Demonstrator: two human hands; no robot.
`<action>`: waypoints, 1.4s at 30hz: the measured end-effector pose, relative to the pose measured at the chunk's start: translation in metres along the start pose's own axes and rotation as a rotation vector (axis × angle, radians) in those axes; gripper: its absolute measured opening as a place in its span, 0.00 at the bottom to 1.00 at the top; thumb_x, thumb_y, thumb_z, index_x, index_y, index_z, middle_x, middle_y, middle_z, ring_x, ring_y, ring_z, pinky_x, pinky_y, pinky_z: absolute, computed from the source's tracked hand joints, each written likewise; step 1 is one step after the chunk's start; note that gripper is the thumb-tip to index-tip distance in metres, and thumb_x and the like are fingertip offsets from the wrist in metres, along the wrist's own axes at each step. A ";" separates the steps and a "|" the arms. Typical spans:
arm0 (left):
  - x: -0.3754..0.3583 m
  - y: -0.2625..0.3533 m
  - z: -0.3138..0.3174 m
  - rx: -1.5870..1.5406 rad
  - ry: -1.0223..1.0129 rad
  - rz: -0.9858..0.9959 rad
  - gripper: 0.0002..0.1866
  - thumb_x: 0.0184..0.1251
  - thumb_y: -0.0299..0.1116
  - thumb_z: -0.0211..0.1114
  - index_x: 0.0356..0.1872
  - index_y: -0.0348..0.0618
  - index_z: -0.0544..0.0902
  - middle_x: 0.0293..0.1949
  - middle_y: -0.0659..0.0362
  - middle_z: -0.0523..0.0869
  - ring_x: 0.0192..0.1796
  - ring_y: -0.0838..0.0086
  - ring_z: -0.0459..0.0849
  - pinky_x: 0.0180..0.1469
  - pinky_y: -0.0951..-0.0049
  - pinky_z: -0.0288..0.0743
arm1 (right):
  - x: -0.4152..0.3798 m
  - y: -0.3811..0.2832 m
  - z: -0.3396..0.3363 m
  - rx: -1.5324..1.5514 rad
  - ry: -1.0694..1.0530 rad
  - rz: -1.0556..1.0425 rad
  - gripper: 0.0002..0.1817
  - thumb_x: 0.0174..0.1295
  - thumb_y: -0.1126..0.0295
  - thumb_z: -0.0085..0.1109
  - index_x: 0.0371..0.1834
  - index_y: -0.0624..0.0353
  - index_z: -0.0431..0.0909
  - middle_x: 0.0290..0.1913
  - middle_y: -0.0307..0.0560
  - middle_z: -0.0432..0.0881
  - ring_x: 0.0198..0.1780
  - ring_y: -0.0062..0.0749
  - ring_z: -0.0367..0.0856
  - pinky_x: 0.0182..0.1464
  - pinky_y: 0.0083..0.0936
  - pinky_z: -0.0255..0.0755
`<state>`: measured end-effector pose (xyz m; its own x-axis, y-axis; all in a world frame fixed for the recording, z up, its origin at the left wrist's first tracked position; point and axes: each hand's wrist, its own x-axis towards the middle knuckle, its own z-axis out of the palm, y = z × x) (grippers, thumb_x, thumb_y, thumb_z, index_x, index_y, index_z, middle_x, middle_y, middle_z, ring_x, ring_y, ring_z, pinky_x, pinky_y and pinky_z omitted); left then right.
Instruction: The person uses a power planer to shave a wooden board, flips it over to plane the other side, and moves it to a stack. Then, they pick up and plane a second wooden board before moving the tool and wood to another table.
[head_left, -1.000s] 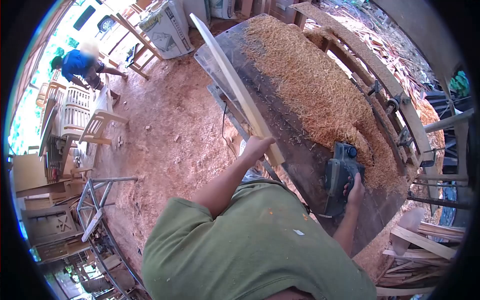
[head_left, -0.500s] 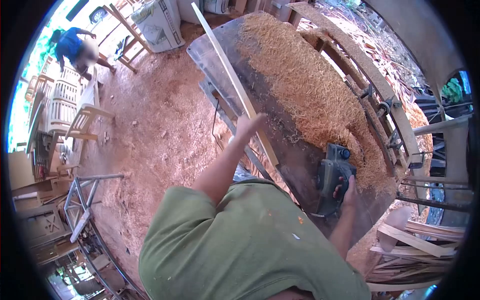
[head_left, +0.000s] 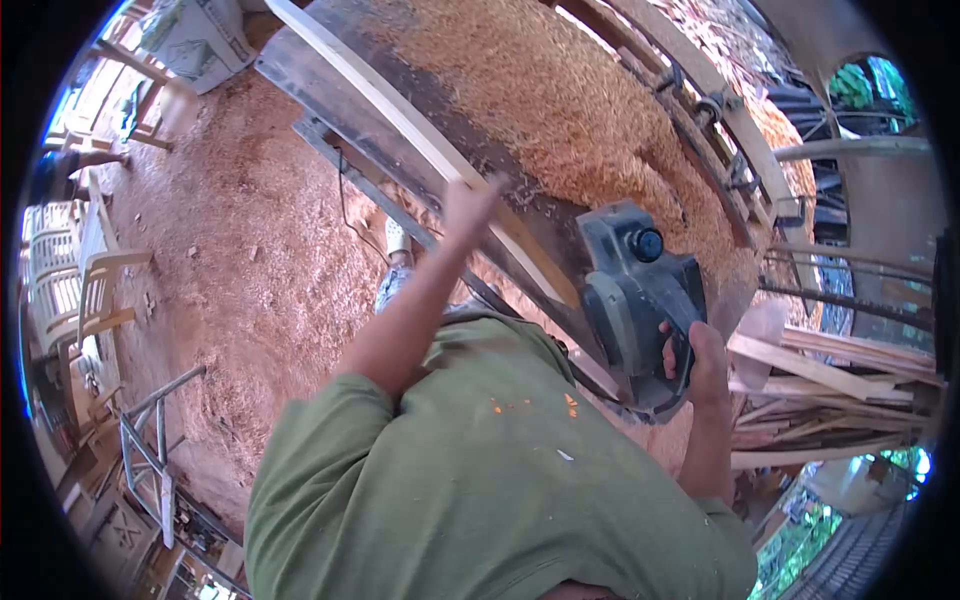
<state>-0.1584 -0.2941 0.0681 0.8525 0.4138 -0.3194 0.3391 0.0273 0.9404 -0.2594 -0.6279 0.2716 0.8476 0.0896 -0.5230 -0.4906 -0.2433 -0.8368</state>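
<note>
Woodworking workshop. Signs of this: planer (head_left: 640, 290), shavings (head_left: 560, 90) heaped on surface (head_left: 300, 65), small bits scattered over floor (head_left: 230, 200), strips (head_left: 825, 372) in pile, slatted chairs (head_left: 118, 259).

1 narrow lane on desk (head_left: 430, 105), between board (head_left: 370, 88) and shavings heap (head_left: 560, 100). Left hand (head_left: 468, 208) over board closes off its near part; contact too blurred to judge. Planer (head_left: 635, 285), in right hand (head_left: 706, 360), fills near corner. Beyond heap, rail (head_left: 685, 55) bars way. Offcut pile (head_left: 830, 390) obstructs right side. Leftward passage over floor (head_left: 250, 290), past hanging cable (head_left: 343, 195); metal frame (head_left: 150, 450) stands lower left.
</note>
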 end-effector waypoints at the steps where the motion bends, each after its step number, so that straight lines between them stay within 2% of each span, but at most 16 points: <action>1: 0.034 -0.012 -0.011 -0.054 0.053 0.078 0.22 0.58 0.46 0.75 0.32 0.30 0.86 0.26 0.54 0.86 0.27 0.71 0.85 0.30 0.66 0.78 | -0.008 -0.002 0.002 -0.042 -0.056 -0.055 0.27 0.72 0.47 0.50 0.43 0.67 0.79 0.22 0.41 0.77 0.21 0.21 0.72 0.23 0.19 0.64; 2: 0.051 0.020 -0.030 -0.012 0.096 -0.091 0.21 0.58 0.45 0.74 0.32 0.32 0.86 0.25 0.55 0.86 0.28 0.72 0.84 0.30 0.67 0.77 | -0.014 -0.003 0.004 -0.039 -0.043 -0.036 0.27 0.72 0.47 0.50 0.43 0.67 0.79 0.22 0.41 0.77 0.21 0.21 0.72 0.23 0.19 0.64; 3: 0.093 0.004 -0.044 -0.037 0.175 0.091 0.20 0.57 0.45 0.75 0.31 0.33 0.86 0.24 0.56 0.85 0.28 0.72 0.83 0.32 0.65 0.76 | -0.016 -0.005 0.007 -0.060 -0.102 -0.015 0.27 0.71 0.47 0.52 0.41 0.66 0.80 0.23 0.40 0.77 0.22 0.20 0.72 0.24 0.19 0.64; 5: 0.166 0.008 -0.082 -0.075 0.216 0.056 0.27 0.56 0.51 0.74 0.34 0.30 0.86 0.28 0.55 0.85 0.33 0.70 0.84 0.36 0.64 0.76 | -0.018 -0.002 0.013 -0.084 -0.154 0.012 0.26 0.70 0.47 0.54 0.39 0.65 0.80 0.23 0.39 0.77 0.23 0.19 0.72 0.25 0.19 0.64; 8: 0.209 0.052 -0.127 0.051 0.184 -0.131 0.44 0.57 0.62 0.71 0.66 0.39 0.73 0.55 0.49 0.82 0.53 0.58 0.81 0.50 0.54 0.75 | -0.015 0.021 0.013 -0.227 -0.206 0.100 0.40 0.59 0.30 0.60 0.42 0.65 0.79 0.24 0.38 0.77 0.24 0.17 0.73 0.25 0.18 0.63; 11: 0.241 0.038 -0.142 0.155 0.161 -0.149 0.49 0.59 0.71 0.62 0.73 0.43 0.68 0.68 0.44 0.73 0.67 0.51 0.73 0.60 0.45 0.70 | -0.014 0.032 0.011 -0.167 -0.271 0.065 0.41 0.56 0.28 0.61 0.40 0.64 0.79 0.23 0.38 0.77 0.24 0.18 0.73 0.25 0.18 0.63; 12: 0.227 0.040 -0.141 0.261 0.143 -0.058 0.51 0.64 0.72 0.55 0.65 0.26 0.74 0.67 0.36 0.74 0.73 0.54 0.69 0.72 0.63 0.61 | -0.014 0.035 0.010 -0.167 -0.272 0.074 0.41 0.56 0.28 0.61 0.40 0.64 0.79 0.23 0.38 0.77 0.24 0.18 0.73 0.25 0.18 0.63; 18: 0.262 -0.008 -0.138 0.366 0.133 -0.018 0.54 0.66 0.76 0.44 0.67 0.25 0.71 0.69 0.33 0.69 0.76 0.51 0.63 0.75 0.63 0.54 | -0.014 0.031 0.010 -0.181 -0.247 0.167 0.40 0.55 0.29 0.63 0.38 0.63 0.78 0.24 0.39 0.77 0.25 0.19 0.73 0.26 0.18 0.63; 20: 0.244 0.009 -0.136 0.385 0.144 -0.024 0.54 0.67 0.76 0.41 0.67 0.25 0.71 0.69 0.32 0.69 0.77 0.51 0.62 0.76 0.63 0.53 | -0.012 0.027 0.011 -0.166 -0.258 0.184 0.19 0.62 0.53 0.60 0.30 0.62 0.77 0.24 0.35 0.75 0.27 0.18 0.72 0.29 0.19 0.66; 21: 0.240 0.014 -0.136 0.394 0.150 -0.026 0.54 0.68 0.76 0.39 0.66 0.24 0.71 0.69 0.31 0.69 0.77 0.50 0.61 0.76 0.63 0.52 | -0.010 0.027 0.012 -0.166 -0.261 0.186 0.19 0.62 0.53 0.60 0.30 0.62 0.77 0.24 0.35 0.75 0.27 0.18 0.72 0.29 0.19 0.66; 23: 0.236 0.017 -0.135 0.396 0.146 -0.021 0.54 0.68 0.76 0.39 0.66 0.25 0.71 0.69 0.31 0.69 0.77 0.50 0.62 0.76 0.63 0.53 | -0.008 0.028 0.014 -0.163 -0.242 0.188 0.35 0.56 0.34 0.65 0.35 0.63 0.77 0.24 0.39 0.77 0.25 0.19 0.73 0.26 0.18 0.63; 30: 0.236 0.015 -0.134 0.448 0.155 -0.039 0.54 0.68 0.77 0.36 0.65 0.26 0.72 0.66 0.31 0.72 0.76 0.49 0.63 0.75 0.62 0.55 | 0.014 0.007 0.043 -0.151 -0.247 0.198 0.32 0.59 0.39 0.63 0.36 0.64 0.78 0.22 0.40 0.76 0.23 0.19 0.72 0.24 0.18 0.62; 32: 0.233 0.017 -0.131 0.450 0.164 -0.025 0.51 0.70 0.73 0.36 0.63 0.25 0.74 0.65 0.31 0.74 0.74 0.48 0.66 0.73 0.61 0.57 | 0.022 -0.005 0.059 -0.097 -0.232 0.215 0.15 0.64 0.60 0.57 0.35 0.65 0.78 0.22 0.37 0.75 0.22 0.18 0.71 0.25 0.19 0.64; 34: 0.247 -0.002 -0.135 0.457 0.174 -0.011 0.49 0.73 0.70 0.37 0.62 0.24 0.75 0.63 0.32 0.76 0.72 0.46 0.69 0.72 0.60 0.59 | 0.032 -0.019 0.075 -0.117 -0.231 0.199 0.16 0.65 0.60 0.56 0.36 0.65 0.79 0.21 0.37 0.75 0.21 0.17 0.71 0.24 0.19 0.64; 36: 0.294 -0.050 -0.140 0.173 0.180 0.165 0.44 0.74 0.67 0.46 0.62 0.27 0.76 0.57 0.41 0.82 0.64 0.57 0.77 0.65 0.66 0.68 | 0.044 -0.029 0.092 -0.129 -0.230 0.179 0.17 0.65 0.59 0.56 0.38 0.66 0.79 0.20 0.37 0.75 0.20 0.17 0.71 0.23 0.19 0.63; 42: 0.266 -0.021 -0.133 0.312 0.211 0.047 0.47 0.74 0.70 0.38 0.64 0.27 0.74 0.62 0.35 0.78 0.69 0.53 0.72 0.71 0.64 0.63 | 0.086 -0.062 0.142 -0.241 -0.247 0.106 0.27 0.69 0.46 0.50 0.41 0.65 0.79 0.19 0.40 0.74 0.20 0.20 0.70 0.24 0.19 0.61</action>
<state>0.0082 -0.0632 -0.0208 0.7801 0.5873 -0.2154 0.4345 -0.2611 0.8620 -0.1850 -0.4682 0.2554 0.7055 0.2750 -0.6532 -0.4869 -0.4816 -0.7287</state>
